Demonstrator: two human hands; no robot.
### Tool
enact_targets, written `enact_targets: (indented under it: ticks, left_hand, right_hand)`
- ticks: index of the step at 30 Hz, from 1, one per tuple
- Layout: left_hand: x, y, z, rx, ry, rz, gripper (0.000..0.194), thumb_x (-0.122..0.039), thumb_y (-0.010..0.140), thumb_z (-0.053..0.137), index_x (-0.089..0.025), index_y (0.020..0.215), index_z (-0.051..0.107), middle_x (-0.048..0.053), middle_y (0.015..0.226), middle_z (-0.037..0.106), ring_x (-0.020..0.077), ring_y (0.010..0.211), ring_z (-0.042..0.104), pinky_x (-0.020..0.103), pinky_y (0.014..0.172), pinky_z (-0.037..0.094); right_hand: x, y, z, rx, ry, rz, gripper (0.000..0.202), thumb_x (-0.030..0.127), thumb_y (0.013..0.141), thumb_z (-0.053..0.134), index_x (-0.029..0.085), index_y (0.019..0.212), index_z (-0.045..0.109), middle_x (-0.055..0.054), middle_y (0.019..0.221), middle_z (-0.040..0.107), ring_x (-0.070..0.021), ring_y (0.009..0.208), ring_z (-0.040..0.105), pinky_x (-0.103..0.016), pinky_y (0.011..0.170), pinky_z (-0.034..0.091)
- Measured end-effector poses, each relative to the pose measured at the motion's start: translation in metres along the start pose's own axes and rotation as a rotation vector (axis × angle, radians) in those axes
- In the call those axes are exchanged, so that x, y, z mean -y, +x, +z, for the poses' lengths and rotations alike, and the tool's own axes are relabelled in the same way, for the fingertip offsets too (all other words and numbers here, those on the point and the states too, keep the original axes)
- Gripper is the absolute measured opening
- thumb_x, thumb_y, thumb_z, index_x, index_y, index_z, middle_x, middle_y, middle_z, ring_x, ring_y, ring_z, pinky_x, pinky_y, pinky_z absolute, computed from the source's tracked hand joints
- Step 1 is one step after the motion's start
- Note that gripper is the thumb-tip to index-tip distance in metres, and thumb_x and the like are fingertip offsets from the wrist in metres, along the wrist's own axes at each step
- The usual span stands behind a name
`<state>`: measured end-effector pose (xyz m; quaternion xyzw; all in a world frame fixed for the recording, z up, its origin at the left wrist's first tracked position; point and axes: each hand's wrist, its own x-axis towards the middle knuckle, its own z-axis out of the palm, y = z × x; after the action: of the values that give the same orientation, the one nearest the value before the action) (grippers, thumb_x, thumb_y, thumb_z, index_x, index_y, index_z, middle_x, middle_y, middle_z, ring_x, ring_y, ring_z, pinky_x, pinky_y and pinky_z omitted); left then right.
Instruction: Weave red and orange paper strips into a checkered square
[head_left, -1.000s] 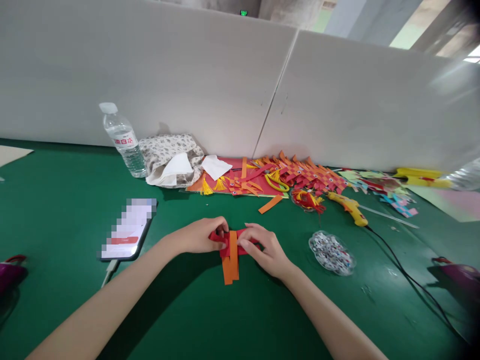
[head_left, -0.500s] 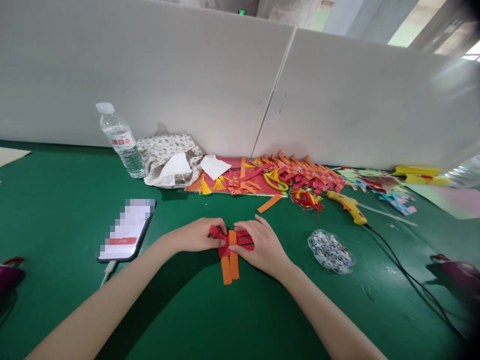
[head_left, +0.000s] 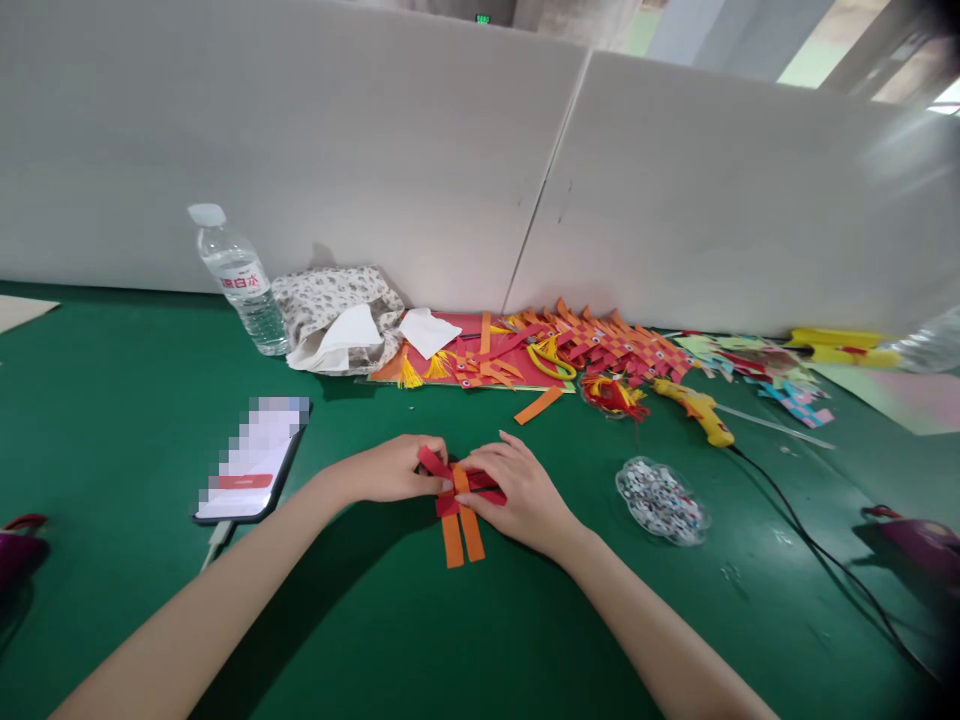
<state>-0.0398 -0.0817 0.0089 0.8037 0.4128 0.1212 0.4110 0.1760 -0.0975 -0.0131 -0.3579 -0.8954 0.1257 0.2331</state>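
Red and orange paper strips (head_left: 452, 528) cross each other in a small weave low over the green table. Two orange ends hang toward me, while red ends stick out left and right. My left hand (head_left: 401, 468) pinches the weave's left side, by an upturned red strip end. On the right, my right hand (head_left: 517, 492) is closed on the weave, its thumb against an orange strip and a red strip under its fingers. The fingers hide part of the crossings.
A phone (head_left: 255, 455) on a cable lies left, below a water bottle (head_left: 244, 280) and a patterned cloth bag (head_left: 337, 290). Woven paper fish (head_left: 607, 340) line the wall. To the right are a yellow glue gun (head_left: 697, 412), its cord, and a dish of googly eyes (head_left: 661, 502).
The right-hand orange strip has tilted, so its lower end now stands apart from the other. My right hand has shifted slightly left; my left hand stays nearly in place.
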Motion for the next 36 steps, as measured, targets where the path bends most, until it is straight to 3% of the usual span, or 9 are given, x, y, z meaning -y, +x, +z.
enact_targets:
  ticks: [5,11,15,18,23,26,32,36]
  left_hand:
    - [0.000,-0.002,-0.002,0.048,0.037,0.076,0.019,-0.036,0.075,0.061,-0.019,0.083,0.057,0.001,0.086,0.057,0.0160,0.079,0.053,0.025,0.066,0.039]
    - [0.004,-0.001,-0.001,0.079,0.000,0.130,0.015,-0.028,0.080,0.055,-0.020,0.092,0.059,0.003,0.091,0.056,0.0154,0.081,0.055,0.026,0.071,0.043]
    - [0.006,0.000,0.000,0.067,-0.026,0.086,0.012,-0.027,0.080,0.055,-0.019,0.088,0.055,0.002,0.090,0.058,0.0149,0.079,0.056,0.024,0.067,0.043]
    - [0.007,0.000,0.003,0.032,-0.028,0.030,0.017,-0.030,0.080,0.054,-0.021,0.094,0.052,0.001,0.088,0.062,0.0153,0.078,0.057,0.024,0.063,0.041]
    - [0.000,0.005,0.017,-0.139,0.127,-0.129,0.040,-0.046,0.071,0.063,-0.024,0.103,0.050,-0.002,0.081,0.062,0.0161,0.071,0.058,0.024,0.054,0.035]
    - [-0.004,0.008,0.025,-0.225,0.230,-0.168,0.040,-0.050,0.066,0.066,-0.024,0.094,0.053,-0.002,0.083,0.060,0.0162,0.071,0.057,0.024,0.055,0.033]
    - [-0.004,0.010,0.027,-0.251,0.226,-0.154,0.038,-0.050,0.060,0.070,-0.021,0.079,0.053,-0.001,0.088,0.058,0.0171,0.076,0.056,0.023,0.055,0.032]
    - [-0.005,0.010,0.024,-0.224,0.082,-0.145,0.028,-0.038,0.064,0.069,-0.020,0.075,0.051,-0.001,0.077,0.060,0.0162,0.069,0.054,0.023,0.053,0.031]
  right_hand:
    - [0.002,-0.002,0.001,0.018,0.042,-0.019,0.026,0.030,0.079,0.063,0.023,0.103,0.054,-0.003,0.097,0.066,-0.0186,0.094,0.060,-0.043,0.101,0.034]
    - [0.002,-0.003,0.003,-0.035,0.092,-0.039,0.033,0.017,0.078,0.059,0.025,0.108,0.052,-0.001,0.095,0.068,-0.0173,0.089,0.062,-0.043,0.101,0.034]
    - [0.002,-0.004,0.004,-0.058,0.153,-0.050,0.044,0.013,0.077,0.055,0.026,0.118,0.045,0.002,0.081,0.071,-0.0182,0.087,0.064,-0.045,0.101,0.033]
    - [0.002,-0.005,0.004,-0.055,0.191,-0.046,0.051,0.009,0.073,0.053,0.026,0.120,0.043,0.001,0.083,0.071,-0.0200,0.090,0.064,-0.046,0.100,0.035]
    - [-0.004,-0.005,0.001,-0.190,0.252,0.153,0.048,0.003,0.069,0.045,0.025,0.112,0.047,-0.002,0.091,0.068,-0.0196,0.092,0.062,-0.037,0.086,0.045]
    - [-0.010,-0.004,-0.003,-0.335,0.311,0.222,0.042,0.004,0.071,0.042,0.023,0.108,0.047,-0.001,0.085,0.066,-0.0181,0.086,0.061,-0.038,0.086,0.043]
    - [-0.017,-0.003,-0.004,-0.473,0.480,0.333,0.033,0.010,0.075,0.042,0.022,0.105,0.049,-0.002,0.087,0.063,-0.0183,0.085,0.059,-0.036,0.081,0.044]
    - [-0.020,-0.001,-0.002,-0.499,0.582,0.416,0.021,0.026,0.086,0.045,0.022,0.106,0.049,-0.006,0.093,0.064,-0.0204,0.094,0.059,-0.038,0.086,0.044]
